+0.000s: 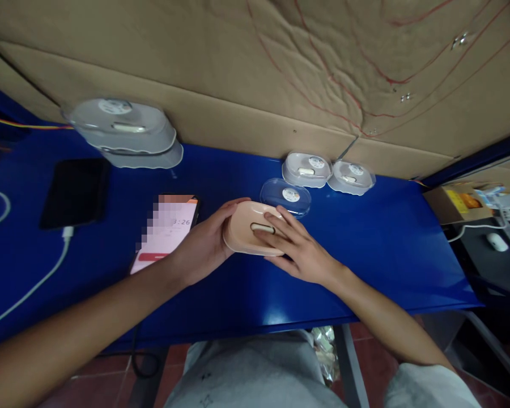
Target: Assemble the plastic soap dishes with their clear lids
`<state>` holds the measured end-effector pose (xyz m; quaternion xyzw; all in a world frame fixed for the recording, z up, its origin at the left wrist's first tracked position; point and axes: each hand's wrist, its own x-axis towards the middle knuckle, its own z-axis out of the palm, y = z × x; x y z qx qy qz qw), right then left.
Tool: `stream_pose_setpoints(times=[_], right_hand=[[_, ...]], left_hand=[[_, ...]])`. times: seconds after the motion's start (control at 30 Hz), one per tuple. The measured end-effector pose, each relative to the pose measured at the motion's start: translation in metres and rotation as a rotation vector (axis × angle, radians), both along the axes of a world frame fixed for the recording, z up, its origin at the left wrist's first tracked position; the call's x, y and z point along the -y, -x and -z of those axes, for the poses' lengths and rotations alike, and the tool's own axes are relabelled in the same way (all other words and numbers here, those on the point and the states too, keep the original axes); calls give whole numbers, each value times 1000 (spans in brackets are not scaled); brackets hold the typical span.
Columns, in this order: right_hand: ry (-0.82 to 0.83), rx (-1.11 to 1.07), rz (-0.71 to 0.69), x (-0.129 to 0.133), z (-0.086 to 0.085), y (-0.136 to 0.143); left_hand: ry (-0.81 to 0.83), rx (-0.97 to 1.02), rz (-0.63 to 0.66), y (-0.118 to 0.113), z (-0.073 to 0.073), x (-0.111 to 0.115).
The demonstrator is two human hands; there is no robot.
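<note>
A peach oval plastic box, without its cover, is held over the blue table near its middle. In its centre is a pale pill-shaped piece with a dark outline. My left hand wraps round the left end, its thumb along the far rim and its other fingers hidden underneath. My right hand grips the right side, with fingers reaching inside and one fingertip at the pale piece. Just beyond the box lies a clear oval lid with a round sticker.
Two lidded grey boxes stand by the cardboard wall; larger stacked ones are at the left. A lit phone and a dark phone on a white cable lie on the blue table. A side table holds a mouse.
</note>
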<state>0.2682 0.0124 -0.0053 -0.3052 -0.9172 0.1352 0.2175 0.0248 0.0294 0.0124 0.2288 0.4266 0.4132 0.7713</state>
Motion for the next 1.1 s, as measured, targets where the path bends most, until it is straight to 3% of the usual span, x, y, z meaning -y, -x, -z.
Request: stream_pose_setpoints(times=[0.07,0.13,0.27,0.37,0.43,0.53,0.7,0.93,1.1], right_hand=[[-10,-59,-10,-7,-11,-11],[-60,-96,100,-16,-28,-34],[-287,-89,623,-37,-54,-120],[-364,-80,980,-57,-48,-195],[-321,-101,1084,-68,-33,-234],[-263,-104,1137,-77,-8,-266],[-174,-102,1121,-80,15,-271],[-65,-71,1026,-87,16,-265],[32,-1,981,-79,5,-265]], left_hand=[[-138,-81,21,0,1,2],[-390,-272,75,2,2,4],[-916,-822,347,8,6,10],[-1011,-982,527,8,14,10],[-1041,-1046,595,6,19,9],[-1112,-1140,629,4,24,7],[-1198,-1187,611,4,26,7],[-1225,-1192,552,4,27,4],[-1218,-1235,555,3,29,3]])
